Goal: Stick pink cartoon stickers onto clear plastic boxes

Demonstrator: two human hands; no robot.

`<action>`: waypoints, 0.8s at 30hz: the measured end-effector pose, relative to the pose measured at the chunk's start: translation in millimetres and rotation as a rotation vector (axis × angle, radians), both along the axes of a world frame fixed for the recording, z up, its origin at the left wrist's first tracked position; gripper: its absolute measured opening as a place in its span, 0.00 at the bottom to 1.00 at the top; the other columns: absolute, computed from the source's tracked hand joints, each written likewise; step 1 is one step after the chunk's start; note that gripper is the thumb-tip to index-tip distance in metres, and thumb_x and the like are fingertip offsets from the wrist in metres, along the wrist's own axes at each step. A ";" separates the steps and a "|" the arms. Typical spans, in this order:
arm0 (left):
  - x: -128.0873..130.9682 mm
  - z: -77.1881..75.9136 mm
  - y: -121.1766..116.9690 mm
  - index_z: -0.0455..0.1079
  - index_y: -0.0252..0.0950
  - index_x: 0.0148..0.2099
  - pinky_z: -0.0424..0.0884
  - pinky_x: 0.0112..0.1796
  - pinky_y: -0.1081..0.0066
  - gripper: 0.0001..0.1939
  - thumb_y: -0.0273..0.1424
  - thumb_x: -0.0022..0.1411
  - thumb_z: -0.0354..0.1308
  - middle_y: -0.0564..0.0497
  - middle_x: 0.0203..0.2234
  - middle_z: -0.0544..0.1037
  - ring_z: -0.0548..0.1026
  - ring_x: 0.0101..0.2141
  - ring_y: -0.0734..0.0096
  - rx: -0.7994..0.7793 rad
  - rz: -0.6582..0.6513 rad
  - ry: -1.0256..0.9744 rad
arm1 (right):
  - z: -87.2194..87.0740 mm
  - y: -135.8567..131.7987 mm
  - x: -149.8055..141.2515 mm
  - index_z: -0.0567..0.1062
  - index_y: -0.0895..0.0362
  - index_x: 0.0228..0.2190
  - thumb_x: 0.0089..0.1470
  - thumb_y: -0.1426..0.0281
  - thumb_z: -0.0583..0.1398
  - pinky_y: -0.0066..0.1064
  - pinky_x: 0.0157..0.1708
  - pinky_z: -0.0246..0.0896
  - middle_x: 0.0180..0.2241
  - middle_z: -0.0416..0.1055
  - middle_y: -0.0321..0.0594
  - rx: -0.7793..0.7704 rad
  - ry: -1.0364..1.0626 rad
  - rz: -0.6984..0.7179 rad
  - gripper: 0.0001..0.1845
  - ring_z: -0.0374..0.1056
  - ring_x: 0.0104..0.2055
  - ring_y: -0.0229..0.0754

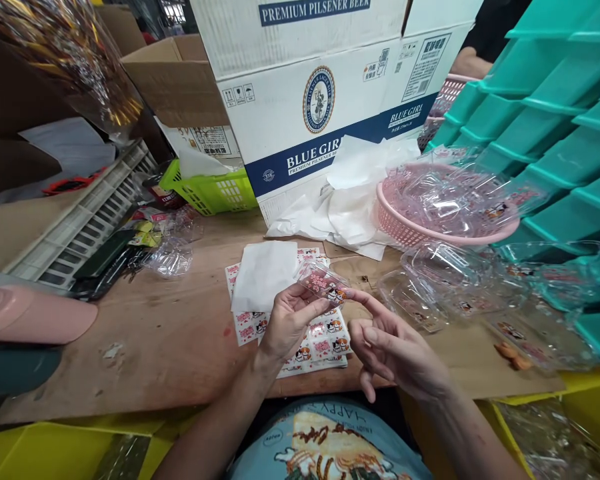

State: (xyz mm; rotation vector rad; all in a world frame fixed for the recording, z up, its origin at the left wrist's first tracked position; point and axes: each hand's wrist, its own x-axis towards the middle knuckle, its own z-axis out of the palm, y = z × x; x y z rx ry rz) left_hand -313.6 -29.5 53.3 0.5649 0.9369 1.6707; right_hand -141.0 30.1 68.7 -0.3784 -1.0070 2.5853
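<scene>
A small clear plastic case (306,272) bearing a sticker with pink lettering and cartoon cats (325,283) is pinched in my left hand (287,323), thumb in front. My right hand (397,343) is just to its right. Its index finger is stretched out and touches the sticker's right end, while the other fingers are loosely bent and apart, holding nothing. Below both hands lies a stack of sticker sheets (325,347) printed with the same cats. A blank white sheet (265,273) partly covers the stack at its upper left.
To the right, several clear plastic cases (437,280) lie beside a pink basket (405,230) piled with more. Teal bins (545,140) rise behind them. A white beer carton (280,100) stands at the back, near a green basket (225,193). A pink cup (35,313) is at left.
</scene>
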 end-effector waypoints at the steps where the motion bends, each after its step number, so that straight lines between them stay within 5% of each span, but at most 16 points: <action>1: -0.1 0.5 0.0 0.79 0.36 0.45 0.73 0.51 0.64 0.15 0.26 0.53 0.70 0.48 0.42 0.83 0.79 0.46 0.63 -0.002 0.001 -0.001 | 0.1 0.2 -0.3 0.59 0.48 0.60 0.61 0.69 0.61 0.31 0.19 0.74 0.24 0.65 0.26 0.003 -0.002 0.001 0.29 0.50 0.15 0.25; 24: -1.2 -2.4 0.8 0.79 0.39 0.45 0.71 0.56 0.59 0.15 0.27 0.54 0.69 0.47 0.47 0.82 0.77 0.51 0.58 0.008 0.024 0.060 | -0.3 -4.5 -7.6 0.55 0.49 0.63 0.59 0.67 0.64 0.29 0.18 0.71 0.22 0.64 0.25 0.097 -0.109 -0.080 0.36 0.52 0.16 0.28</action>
